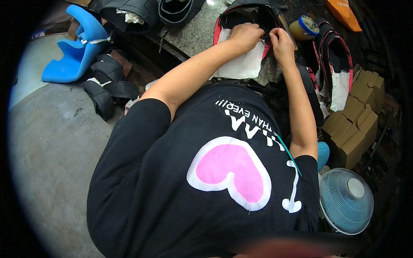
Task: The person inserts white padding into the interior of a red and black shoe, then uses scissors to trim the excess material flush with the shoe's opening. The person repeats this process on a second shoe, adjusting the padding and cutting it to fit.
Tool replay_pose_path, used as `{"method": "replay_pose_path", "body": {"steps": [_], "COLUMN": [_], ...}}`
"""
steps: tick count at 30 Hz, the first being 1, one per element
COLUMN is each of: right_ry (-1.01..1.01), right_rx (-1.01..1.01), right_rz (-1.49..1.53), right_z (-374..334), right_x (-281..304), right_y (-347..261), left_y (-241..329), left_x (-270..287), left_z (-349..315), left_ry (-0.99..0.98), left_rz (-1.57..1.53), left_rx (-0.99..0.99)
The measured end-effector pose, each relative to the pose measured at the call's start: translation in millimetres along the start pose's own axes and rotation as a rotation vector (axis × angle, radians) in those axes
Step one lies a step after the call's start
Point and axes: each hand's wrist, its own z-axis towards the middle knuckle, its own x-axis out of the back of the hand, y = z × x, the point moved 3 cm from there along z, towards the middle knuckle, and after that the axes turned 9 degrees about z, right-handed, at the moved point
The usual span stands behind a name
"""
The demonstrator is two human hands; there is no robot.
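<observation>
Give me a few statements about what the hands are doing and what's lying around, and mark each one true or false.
1. Both hands rest on the black and red piece on the stone bench. True.
2. The left hand holds the round tin. False: the tin stands apart, right of the right hand, and no hand touches it.
3. White paper lies under the hands. True.
4. The blue moulded form sits on the bench between the hands. False: it lies on the floor, far to the left.
5. A fan stands at lower right. True.
6. The cardboard boxes are stacked on the left. False: they are on the right.
</observation>
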Motion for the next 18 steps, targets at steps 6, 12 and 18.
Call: {"method": "replay_pose_path", "body": {"steps": [6, 12, 18], "right_ry": [0.107, 0.083, 0.104], "right_rx": [0.060, -0.325, -0.364], "right_rz": [-0.065, 0.026, 0.281], "right_z": [-35.0, -42.8, -53.5], "right_x": [8.0, -8.6, -31.1], "right_y": [-34.2, -24.6, -7.5], "left_y": [-14.8, -13.5, -16.4], "left_x": [-4.4, -6.7, -11.7], "left_z": [8.1, 8.4, 14.0], "left_ry": [-0.067, -0.026, 0.013], "left_rz": [-0.149, -0.125, -0.110], "left_rx": [0.000, -0.001, 0.143]}}
